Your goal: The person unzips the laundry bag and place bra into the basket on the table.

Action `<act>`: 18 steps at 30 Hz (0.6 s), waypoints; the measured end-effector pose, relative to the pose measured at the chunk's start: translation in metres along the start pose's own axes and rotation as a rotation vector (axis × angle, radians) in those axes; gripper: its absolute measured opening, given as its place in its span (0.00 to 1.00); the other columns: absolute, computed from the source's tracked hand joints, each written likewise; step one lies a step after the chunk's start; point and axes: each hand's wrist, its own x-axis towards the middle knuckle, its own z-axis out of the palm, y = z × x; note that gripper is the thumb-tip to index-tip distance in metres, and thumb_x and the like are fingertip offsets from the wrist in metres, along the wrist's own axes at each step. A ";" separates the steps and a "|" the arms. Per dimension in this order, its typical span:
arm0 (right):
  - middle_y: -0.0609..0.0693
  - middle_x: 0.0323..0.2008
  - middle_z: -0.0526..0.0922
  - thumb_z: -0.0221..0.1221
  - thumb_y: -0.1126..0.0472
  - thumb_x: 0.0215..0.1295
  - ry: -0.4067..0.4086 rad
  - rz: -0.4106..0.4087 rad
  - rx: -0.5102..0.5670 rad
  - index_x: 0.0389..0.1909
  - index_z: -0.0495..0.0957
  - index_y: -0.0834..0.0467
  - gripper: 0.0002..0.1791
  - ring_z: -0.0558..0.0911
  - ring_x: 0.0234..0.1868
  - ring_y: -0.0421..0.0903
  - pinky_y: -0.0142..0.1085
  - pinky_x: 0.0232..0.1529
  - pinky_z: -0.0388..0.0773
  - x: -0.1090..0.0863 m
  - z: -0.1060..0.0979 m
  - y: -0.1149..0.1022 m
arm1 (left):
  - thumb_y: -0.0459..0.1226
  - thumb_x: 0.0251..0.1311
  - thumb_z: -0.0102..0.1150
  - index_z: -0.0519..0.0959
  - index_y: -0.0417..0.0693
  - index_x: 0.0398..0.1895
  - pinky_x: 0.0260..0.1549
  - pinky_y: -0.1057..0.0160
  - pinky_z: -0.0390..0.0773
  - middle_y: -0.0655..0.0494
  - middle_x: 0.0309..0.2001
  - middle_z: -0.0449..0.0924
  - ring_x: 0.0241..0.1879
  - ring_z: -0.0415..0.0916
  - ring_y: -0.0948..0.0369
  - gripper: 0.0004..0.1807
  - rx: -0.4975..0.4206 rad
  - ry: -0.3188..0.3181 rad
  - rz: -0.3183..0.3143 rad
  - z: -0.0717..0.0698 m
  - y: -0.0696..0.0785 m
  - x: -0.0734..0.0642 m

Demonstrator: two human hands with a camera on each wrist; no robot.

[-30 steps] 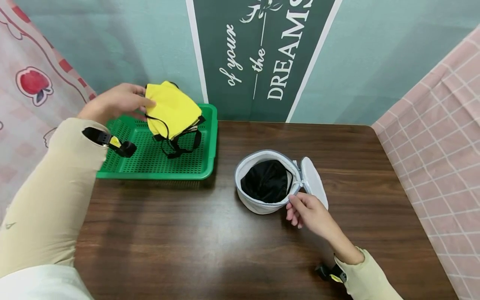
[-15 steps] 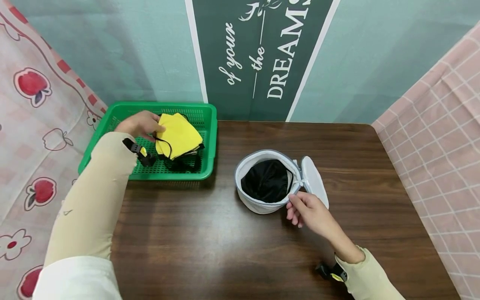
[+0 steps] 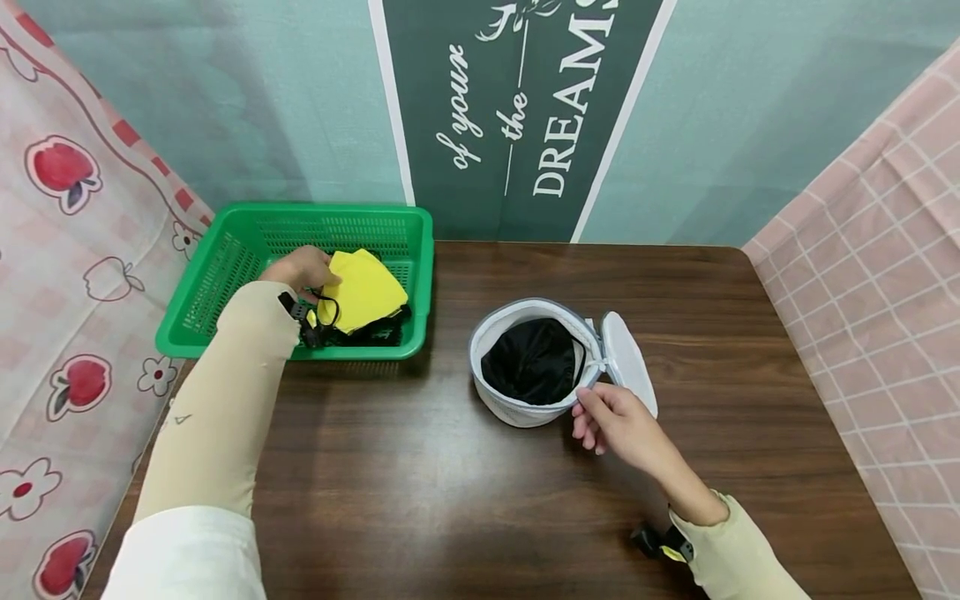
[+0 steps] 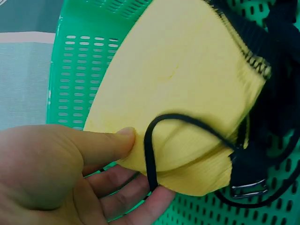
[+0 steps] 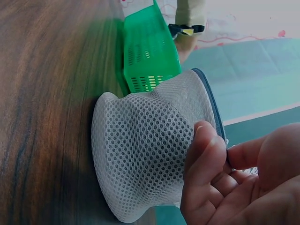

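I have the left grip (image 3: 298, 268) pinching a corner of the yellow cloth item (image 3: 367, 287), thumb on top and fingers beneath, inside the green basket (image 3: 330, 209). A black cord (image 4: 149, 154) loops over its yellow face; I cannot tell whether the item rests fully on the basket's floor. My right grip (image 3: 621, 422) pinches the rim of the pale mesh bag (image 3: 517, 415), which stands upright on the tabletop (image 3: 450, 508), its lid (image 3: 628, 362) folded out to the right, black fabric (image 3: 531, 362) inside.
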 end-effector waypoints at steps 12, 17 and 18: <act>0.54 0.22 0.80 0.46 0.61 0.82 0.001 0.001 0.004 0.35 0.74 0.73 0.19 0.77 0.18 0.41 0.39 0.15 0.78 0.002 0.000 -0.001 | 0.39 0.78 0.43 0.65 0.29 0.70 0.57 0.43 0.79 0.31 0.64 0.67 0.62 0.69 0.38 0.26 -0.082 0.039 -0.009 -0.003 -0.001 -0.005; 0.54 0.22 0.80 0.45 0.62 0.82 -0.001 0.023 0.024 0.36 0.73 0.74 0.19 0.77 0.18 0.42 0.38 0.15 0.78 0.002 0.000 -0.001 | 0.39 0.78 0.43 0.63 0.28 0.71 0.61 0.40 0.75 0.29 0.68 0.63 0.65 0.66 0.37 0.27 -0.115 0.062 -0.024 -0.011 0.004 -0.010; 0.55 0.22 0.80 0.45 0.62 0.82 0.000 0.025 0.024 0.36 0.73 0.74 0.19 0.77 0.18 0.42 0.38 0.15 0.78 0.002 0.000 -0.001 | 0.39 0.78 0.43 0.63 0.28 0.71 0.61 0.40 0.75 0.29 0.67 0.64 0.64 0.66 0.37 0.27 -0.113 0.076 -0.024 -0.013 0.005 -0.012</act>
